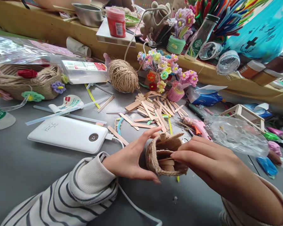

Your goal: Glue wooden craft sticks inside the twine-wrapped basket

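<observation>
A small twine-wrapped basket (152, 160) rests on the grey table between my hands, its opening facing me. Flat wooden pieces, among them craft sticks (167, 166), show inside it. My left hand (134, 158) curves around the basket's left side with thumb and fingers spread; a gap shows between palm and twine. Over the right rim reaches my right hand (202, 163), its fingertips closed on the end of a thin craft stick (165, 159) inside. The hand hides part of the basket's right side. Behind lies a pile of loose craft sticks (151, 110).
A white power bank (68, 133) with a cable lies left. A pink glue gun (198, 127) and a crumpled plastic bag (238, 135) lie right. Farther back are a twine ball (123, 75), fuzzy flowers (160, 64) and a larger twine basket (42, 83).
</observation>
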### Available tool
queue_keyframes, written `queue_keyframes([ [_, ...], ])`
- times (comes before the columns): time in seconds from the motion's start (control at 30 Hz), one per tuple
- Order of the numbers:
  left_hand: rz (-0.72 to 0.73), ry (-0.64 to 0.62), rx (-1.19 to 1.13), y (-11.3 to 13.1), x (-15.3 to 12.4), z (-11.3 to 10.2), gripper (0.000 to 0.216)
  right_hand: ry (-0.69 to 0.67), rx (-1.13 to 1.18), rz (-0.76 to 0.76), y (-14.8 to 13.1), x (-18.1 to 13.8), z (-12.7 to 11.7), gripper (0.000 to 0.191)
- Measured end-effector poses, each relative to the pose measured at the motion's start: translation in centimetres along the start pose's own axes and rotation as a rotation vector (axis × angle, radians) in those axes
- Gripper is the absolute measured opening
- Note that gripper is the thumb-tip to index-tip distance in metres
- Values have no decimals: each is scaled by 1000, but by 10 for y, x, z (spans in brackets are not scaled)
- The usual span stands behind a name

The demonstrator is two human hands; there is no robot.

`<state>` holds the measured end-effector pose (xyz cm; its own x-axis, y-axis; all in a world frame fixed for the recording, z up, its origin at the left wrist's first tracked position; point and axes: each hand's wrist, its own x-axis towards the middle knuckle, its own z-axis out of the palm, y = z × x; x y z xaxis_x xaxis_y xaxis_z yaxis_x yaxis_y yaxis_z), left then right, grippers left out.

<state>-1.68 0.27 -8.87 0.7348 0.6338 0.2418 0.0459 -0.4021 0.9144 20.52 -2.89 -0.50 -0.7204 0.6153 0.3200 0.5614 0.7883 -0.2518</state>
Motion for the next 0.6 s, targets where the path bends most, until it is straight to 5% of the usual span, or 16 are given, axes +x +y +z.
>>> queue_keyframes([
  [0.6, 60, 29, 82, 1, 2, 2, 93, -40, -10, 50, -2, 0, 0, 16],
])
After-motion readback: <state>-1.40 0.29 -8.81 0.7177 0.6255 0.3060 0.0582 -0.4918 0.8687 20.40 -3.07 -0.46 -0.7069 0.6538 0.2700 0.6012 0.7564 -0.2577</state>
